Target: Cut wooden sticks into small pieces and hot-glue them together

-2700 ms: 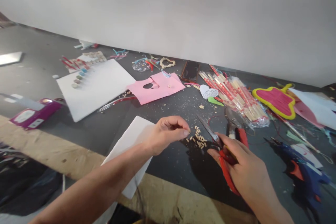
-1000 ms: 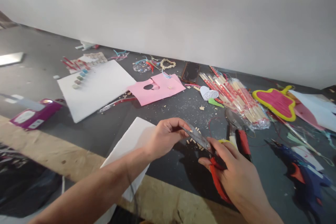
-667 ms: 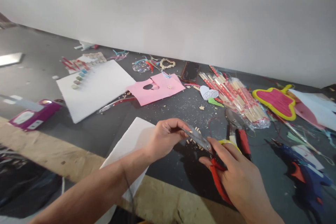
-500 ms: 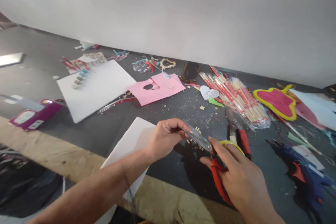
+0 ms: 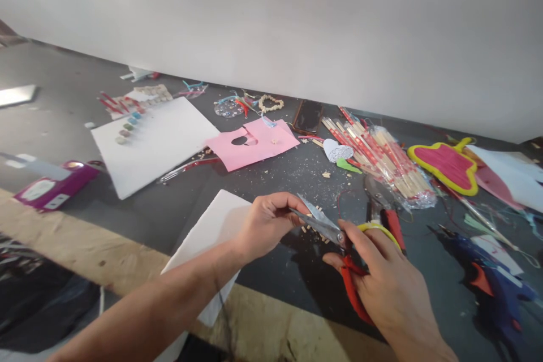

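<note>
My right hand (image 5: 377,271) is closed round the red and yellow handles of the scissors (image 5: 328,228), whose blades are parted. The tips of the blades reach the fingertips of my left hand (image 5: 271,220), which are pinched together. Whatever they hold is too small to make out. Below the blades, small pale wooden bits (image 5: 316,236) are scattered on the dark table (image 5: 271,271). A white sheet (image 5: 212,226) lies partly under my left forearm.
Pink paper (image 5: 258,144) with a cut hole and a phone (image 5: 307,117) lie beyond my hands. Bagged sticks (image 5: 386,164), pliers (image 5: 393,229) and a blue glue gun (image 5: 492,277) are on the right. At left are a white board (image 5: 156,153) and a purple device (image 5: 57,186).
The scissor blades have opened wider between my hands. My left hand has stayed in nearly the same place.
</note>
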A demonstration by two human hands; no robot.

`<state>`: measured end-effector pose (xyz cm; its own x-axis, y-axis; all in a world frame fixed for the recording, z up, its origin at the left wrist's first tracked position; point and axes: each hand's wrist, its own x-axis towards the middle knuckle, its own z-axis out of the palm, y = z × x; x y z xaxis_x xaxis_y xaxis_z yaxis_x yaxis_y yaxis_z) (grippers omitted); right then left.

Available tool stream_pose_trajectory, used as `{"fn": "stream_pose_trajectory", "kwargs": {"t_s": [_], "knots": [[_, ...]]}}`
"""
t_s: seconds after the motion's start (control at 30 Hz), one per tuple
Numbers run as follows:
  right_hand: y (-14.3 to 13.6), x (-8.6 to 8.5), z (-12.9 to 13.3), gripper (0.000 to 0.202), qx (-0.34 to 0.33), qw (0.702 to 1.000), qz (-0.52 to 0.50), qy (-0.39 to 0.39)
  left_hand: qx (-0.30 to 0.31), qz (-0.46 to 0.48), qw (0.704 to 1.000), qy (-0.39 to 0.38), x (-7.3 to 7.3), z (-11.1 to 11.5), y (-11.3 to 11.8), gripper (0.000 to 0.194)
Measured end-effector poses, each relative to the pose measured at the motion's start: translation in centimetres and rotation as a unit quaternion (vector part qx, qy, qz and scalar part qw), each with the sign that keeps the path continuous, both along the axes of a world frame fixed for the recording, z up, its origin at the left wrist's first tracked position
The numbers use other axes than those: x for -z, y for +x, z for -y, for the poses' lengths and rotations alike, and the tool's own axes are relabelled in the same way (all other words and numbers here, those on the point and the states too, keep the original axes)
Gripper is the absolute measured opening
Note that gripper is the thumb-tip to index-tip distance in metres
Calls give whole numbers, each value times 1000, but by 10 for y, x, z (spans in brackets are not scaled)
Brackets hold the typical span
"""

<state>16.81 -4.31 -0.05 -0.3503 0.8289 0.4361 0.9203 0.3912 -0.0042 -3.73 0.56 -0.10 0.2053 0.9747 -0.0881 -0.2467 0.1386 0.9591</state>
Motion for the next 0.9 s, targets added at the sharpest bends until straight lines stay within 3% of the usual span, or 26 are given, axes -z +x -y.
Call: {"fn": "stream_pose_trajectory", "kwargs": {"t_s": [0.67, 0.9], "knots": [[1, 1, 4, 41, 2, 1000, 17, 13, -1, 5, 1000, 25, 0, 0, 1, 4], [1, -2, 0, 48, 2, 999, 33, 28, 4, 12, 1000, 22, 2, 1, 0, 3]]}}
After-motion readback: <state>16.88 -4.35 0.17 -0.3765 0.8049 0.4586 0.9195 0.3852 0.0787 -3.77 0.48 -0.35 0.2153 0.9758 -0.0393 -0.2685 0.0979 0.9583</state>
